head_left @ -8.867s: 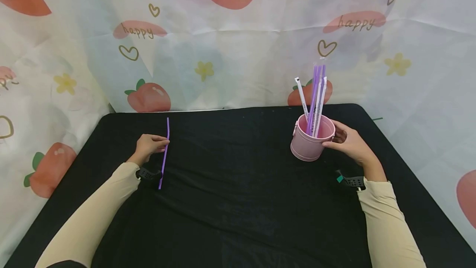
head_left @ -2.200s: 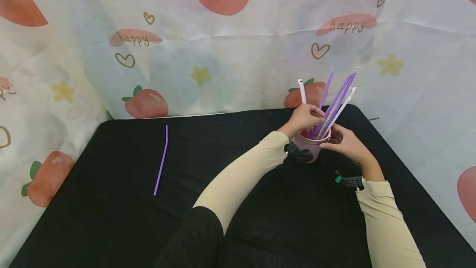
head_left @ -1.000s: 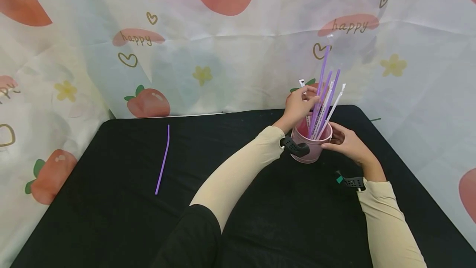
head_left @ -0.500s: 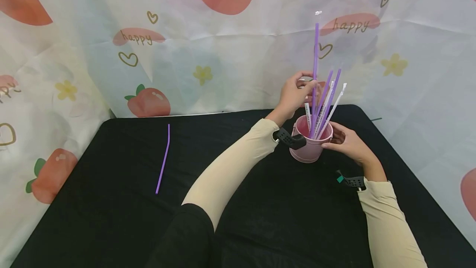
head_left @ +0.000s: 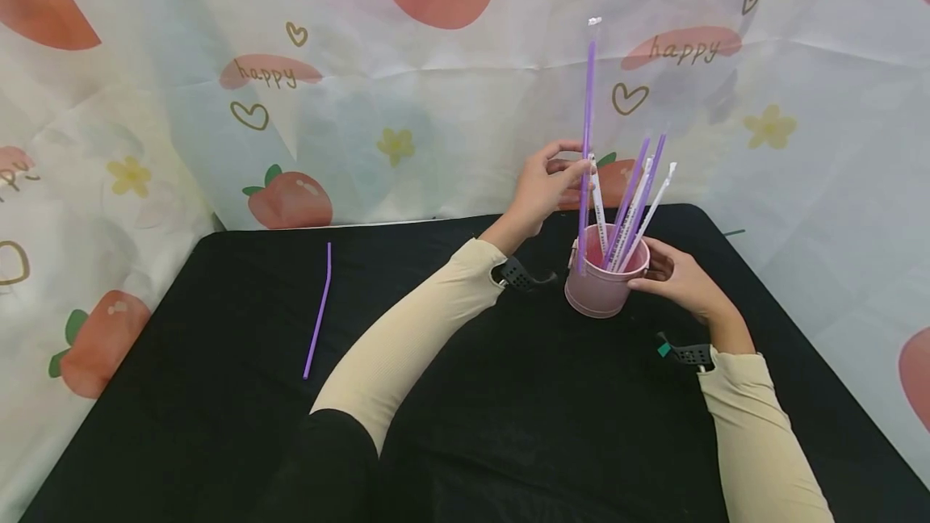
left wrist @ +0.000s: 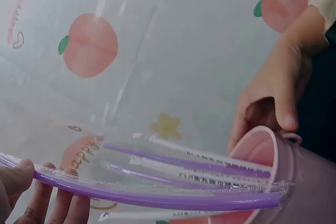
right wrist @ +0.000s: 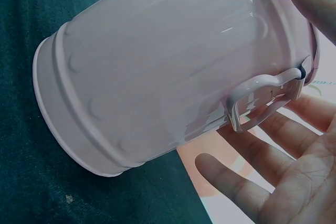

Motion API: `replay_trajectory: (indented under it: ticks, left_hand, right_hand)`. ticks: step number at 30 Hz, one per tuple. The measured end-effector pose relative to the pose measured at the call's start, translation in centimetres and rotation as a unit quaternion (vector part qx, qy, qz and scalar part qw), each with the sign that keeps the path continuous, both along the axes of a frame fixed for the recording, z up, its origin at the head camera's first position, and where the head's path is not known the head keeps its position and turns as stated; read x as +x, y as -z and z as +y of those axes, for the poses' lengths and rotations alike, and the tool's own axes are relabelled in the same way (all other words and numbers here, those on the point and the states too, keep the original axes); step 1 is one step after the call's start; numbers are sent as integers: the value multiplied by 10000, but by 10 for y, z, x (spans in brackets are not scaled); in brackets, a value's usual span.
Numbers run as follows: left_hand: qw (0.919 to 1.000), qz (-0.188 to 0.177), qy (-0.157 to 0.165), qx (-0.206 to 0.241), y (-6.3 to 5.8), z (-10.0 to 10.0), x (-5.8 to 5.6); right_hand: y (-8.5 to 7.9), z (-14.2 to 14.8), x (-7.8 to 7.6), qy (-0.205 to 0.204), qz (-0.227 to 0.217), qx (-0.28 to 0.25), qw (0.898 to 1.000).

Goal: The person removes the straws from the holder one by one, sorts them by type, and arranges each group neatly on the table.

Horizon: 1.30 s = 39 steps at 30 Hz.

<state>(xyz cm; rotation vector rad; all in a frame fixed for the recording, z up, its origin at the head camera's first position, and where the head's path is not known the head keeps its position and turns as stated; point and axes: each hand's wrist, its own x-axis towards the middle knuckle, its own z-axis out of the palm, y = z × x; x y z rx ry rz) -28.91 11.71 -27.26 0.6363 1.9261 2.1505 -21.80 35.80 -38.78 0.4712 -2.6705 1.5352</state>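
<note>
My left hand [head_left: 545, 184] pinches a purple drinking straw [head_left: 588, 95] in a clear wrapper between thumb and fingers. It stands nearly upright, its lower end overlapping the left rim of a pink bucket [head_left: 599, 293]. In the left wrist view the end of this straw [left wrist: 157, 195] lies across the outside of the rim. My right hand [head_left: 679, 277] holds the bucket's right side near the rim, thumb in front, close to the small handle [right wrist: 260, 85] in the right wrist view. Several purple and white-wrapped straws [head_left: 630, 212] lean inside the bucket.
A single purple straw [head_left: 317, 313] lies on the black tablecloth [head_left: 465, 394] at the left. Behind the table hangs a pale curtain [head_left: 465, 119] with a peach print.
Earlier my left hand let go of a purple straw at the table's left. It then reached to the bucket, drew another one upward and moved left with it. My right hand stayed put.
</note>
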Motion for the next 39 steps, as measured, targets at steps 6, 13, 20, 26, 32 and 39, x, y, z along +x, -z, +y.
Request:
replay_trajectory:
  ticks: [6, 13, 20, 26, 32, 39]
  left_hand:
    - [9997, 124, -201, -31, 8, -29, 5]
    - [9977, 203, -322, -564, 13, -62, 11]
    - [9939, 131, -350, -1038, 15, -94, 21]
    - [9904, 106, -455, -1299, 14, -122, 29]
    - [9848, 36, -560, -1643, 18, -154, 35]
    - [9782, -100, -761, -1930, 28, -197, 39]
  right_hand:
    - [-1, 0, 0, -2, 48, -26, 10000]
    - [0, -1, 0, -23, 20, -25, 10000]
    - [0, -2, 3, -31, 8, -40, 10000]
    - [0, -1, 2, -71, 18, -100, 9999]
    - [0, -1, 0, -58, 13, -75, 10000]
    - [-2, -2, 1, -69, 8, -105, 9999]
